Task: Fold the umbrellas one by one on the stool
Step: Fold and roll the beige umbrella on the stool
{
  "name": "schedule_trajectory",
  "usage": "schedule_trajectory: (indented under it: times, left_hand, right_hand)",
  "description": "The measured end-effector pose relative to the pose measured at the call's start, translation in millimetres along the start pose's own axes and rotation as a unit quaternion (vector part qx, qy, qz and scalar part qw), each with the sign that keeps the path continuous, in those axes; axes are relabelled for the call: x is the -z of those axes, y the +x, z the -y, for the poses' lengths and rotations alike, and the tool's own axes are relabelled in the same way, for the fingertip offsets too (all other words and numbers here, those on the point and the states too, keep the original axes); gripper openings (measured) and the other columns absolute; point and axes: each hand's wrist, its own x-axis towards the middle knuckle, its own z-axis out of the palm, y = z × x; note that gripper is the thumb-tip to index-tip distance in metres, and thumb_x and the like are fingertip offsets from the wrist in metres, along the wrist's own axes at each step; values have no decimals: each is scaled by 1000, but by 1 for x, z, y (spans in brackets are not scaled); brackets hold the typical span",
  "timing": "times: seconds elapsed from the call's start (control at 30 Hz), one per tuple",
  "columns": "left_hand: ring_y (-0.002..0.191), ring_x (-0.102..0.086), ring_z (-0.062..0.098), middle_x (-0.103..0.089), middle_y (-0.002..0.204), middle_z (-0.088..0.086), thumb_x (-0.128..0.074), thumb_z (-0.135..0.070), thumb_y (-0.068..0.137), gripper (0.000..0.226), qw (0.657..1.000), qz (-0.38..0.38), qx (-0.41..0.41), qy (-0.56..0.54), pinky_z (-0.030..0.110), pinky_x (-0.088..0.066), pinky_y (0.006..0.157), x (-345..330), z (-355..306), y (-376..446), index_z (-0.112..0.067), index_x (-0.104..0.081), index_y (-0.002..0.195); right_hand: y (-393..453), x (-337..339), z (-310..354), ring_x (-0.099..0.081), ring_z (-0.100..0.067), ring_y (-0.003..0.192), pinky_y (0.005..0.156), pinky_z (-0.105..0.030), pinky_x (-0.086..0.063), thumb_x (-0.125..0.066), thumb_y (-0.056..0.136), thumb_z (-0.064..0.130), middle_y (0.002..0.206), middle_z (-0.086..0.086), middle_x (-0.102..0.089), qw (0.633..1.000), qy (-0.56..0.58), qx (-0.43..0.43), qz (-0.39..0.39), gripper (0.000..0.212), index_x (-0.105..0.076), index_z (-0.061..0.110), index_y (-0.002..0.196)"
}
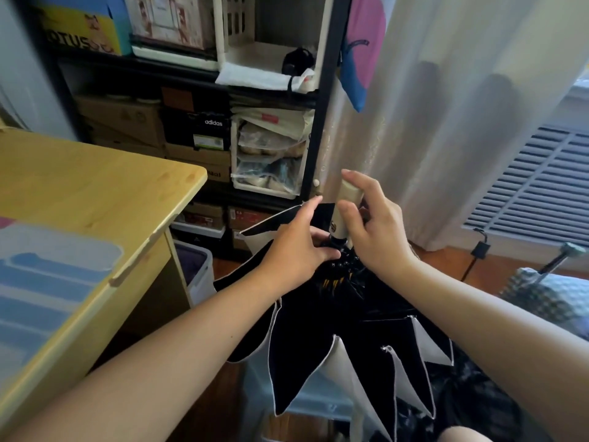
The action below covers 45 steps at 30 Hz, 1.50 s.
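Upright between both hands (322, 240): umbrella (338, 342), handle (345, 202) topmost.

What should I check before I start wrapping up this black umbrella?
1. Right hand holds the beige handle: ok.
2. Left hand grips the black canopy near the shaft: ok.
3. Canopy collapsed, panels hanging loose: ok.
4. Panels smoothed in one direction: not ok, they splay out.
5. Closing strap found: cannot tell.
6. Shaft fully pushed in: cannot tell, hidden by the hands.
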Motion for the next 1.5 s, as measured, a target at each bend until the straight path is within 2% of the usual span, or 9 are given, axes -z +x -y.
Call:
schedule_trajectory:
  times: [0.3,0.5,0.67,0.8,0.9,1.07,1.2,1.3,1.5]
  left_hand:
    - [109,-67,7,-77,98,-10,-89,-20,77,104,1000,3,-15,13,30,-46,102,2,0,-3,-39,-27,158]
    - [109,-66,13,-75,95,-13,-91,-22,75,95,999,-2,-6,42,42,-50,103,1,-5,-9,-43,-36,150]
    - [101,-67,13,-74,94,-11,-88,-17,78,81,997,11,-16,74,41,-52,97,-4,-14,-17,-39,-44,142]
    - [93,-61,2,-73,89,-12,-84,-14,82,71,994,21,-38,99,24,-42,83,-18,-24,-32,-36,-48,139]
    - [91,-60,1,-72,92,-12,-81,-12,84,72,990,32,-53,124,20,-38,75,-32,-37,-41,-34,-45,143]
    - [117,-61,13,-66,129,-6,-73,-15,91,56,992,83,-64,70,20,-46,92,-49,-67,-63,-28,-51,141]
    - [106,-68,4,-74,109,-10,-65,-6,96,22,989,-74,-115,-50,19,-51,94,-4,-64,-97,-21,-73,111]
    - [100,-68,9,-73,98,-8,-60,-8,98,21,980,-194,-13,-31,29,-55,90,26,-32,-109,-25,-72,100]
    - [99,-64,12,-68,113,-2,-68,-29,97,35,985,-60,156,-33,30,-49,80,15,10,-117,-25,-62,131]
  right_hand:
    - [-9,-2,-4,-67,-8,77,72,-21,-54,-52,99,36,97,21,-62,1000,0,10,26,44,-50,28,142]
    - [-11,9,8,-66,-6,76,71,-12,-49,-57,102,26,109,23,-60,998,-13,10,56,43,-49,27,144]
    - [-8,43,32,-65,-12,74,70,-26,-51,-63,101,30,85,9,-65,987,-80,-21,141,40,-49,22,137]
    - [3,79,68,-58,-17,69,56,-30,-40,-52,102,43,78,5,-57,920,-272,-56,277,23,-35,27,107]
    - [13,95,79,-56,-20,73,56,-33,-38,-45,103,49,82,1,-52,855,-368,-141,338,29,-46,20,98]
    - [7,110,61,-56,-23,76,63,-31,-41,-45,106,45,83,-3,-57,862,-316,-235,318,43,-57,7,90]
    - [-8,132,37,-53,-18,64,55,-26,-41,-51,104,44,76,-4,-58,880,-220,-326,265,42,-65,4,100]
    - [-17,150,24,-46,-18,45,42,-26,-38,-56,103,40,58,-2,-58,868,-137,-409,245,42,-69,0,103]
    - [-41,161,-1,-43,-18,42,43,-25,-33,-63,100,31,58,-8,-56,862,-30,-485,147,38,-69,-7,105]
